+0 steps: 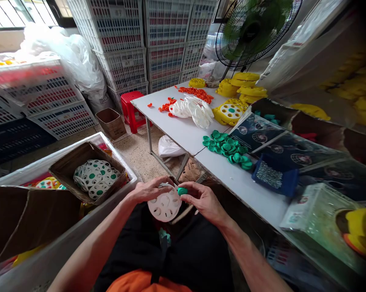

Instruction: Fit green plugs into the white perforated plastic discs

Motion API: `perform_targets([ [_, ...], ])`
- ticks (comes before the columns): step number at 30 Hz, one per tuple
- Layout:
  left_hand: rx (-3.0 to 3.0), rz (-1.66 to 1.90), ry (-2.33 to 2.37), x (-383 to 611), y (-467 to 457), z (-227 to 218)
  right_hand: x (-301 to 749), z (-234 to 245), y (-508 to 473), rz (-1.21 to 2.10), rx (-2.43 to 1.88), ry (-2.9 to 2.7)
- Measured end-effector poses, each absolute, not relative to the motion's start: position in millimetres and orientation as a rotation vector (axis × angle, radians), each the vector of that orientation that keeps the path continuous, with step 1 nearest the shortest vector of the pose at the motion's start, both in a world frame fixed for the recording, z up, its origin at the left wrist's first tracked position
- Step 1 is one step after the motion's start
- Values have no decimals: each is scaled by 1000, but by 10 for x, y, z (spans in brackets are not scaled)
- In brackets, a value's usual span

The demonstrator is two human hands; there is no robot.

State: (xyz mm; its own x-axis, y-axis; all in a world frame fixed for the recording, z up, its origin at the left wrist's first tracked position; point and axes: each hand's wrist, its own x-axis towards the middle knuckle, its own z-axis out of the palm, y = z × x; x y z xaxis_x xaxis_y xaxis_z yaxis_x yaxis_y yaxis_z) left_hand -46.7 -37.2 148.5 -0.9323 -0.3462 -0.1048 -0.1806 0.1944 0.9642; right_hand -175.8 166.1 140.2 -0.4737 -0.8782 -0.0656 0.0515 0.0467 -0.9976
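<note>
Above my lap, my left hand grips a white plastic disc with a ring of round holes by its upper edge. My right hand pinches a small green plastic cap between thumb and fingertips, close to the disc's right rim. Whether cap and disc touch, I cannot tell. A pile of similar green caps lies on the white table. Farther back on it is a heap of white discs. A cardboard box at left holds discs with green centres.
Orange pieces and yellow round housings are on the table's far part. Along its right side are a blue tray of screws and open cartons. A red stool, stacked crates and a fan stand behind.
</note>
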Motion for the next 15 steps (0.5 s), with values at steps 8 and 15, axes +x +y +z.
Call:
perform_targets([
  [8,540,-1878,-2348,-437,-363,1530,-1685,1286,1701,-1594,-756,1576],
  [15,557,-1900,-2327,-441,-357,1490,-1656,1309,1737,-1525,-800,1622],
])
